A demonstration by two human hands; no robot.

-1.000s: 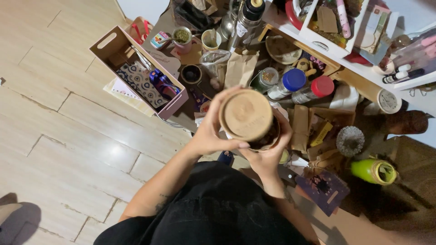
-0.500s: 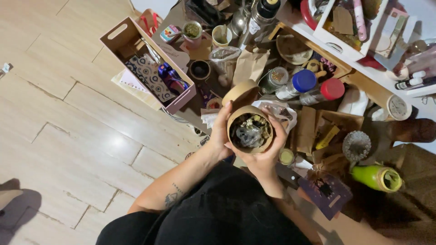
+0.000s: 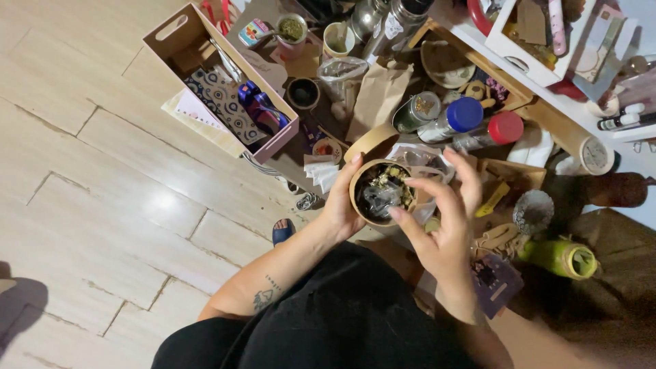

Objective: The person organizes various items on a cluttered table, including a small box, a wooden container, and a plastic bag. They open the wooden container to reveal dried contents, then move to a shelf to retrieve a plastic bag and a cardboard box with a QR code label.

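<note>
Right hand lifted off tub rim since half-second ago, now hovering above it, fingers spread, gripping nothing. Left hand unchanged: fingers curled round tub's left side, holding it in air above floor clutter. Tub open, dried bits and clear wrap inside. Lid just behind tub, tilted. Blue-capped jar and red-capped jar beyond. Pink box far left. Green bottle right.
</note>
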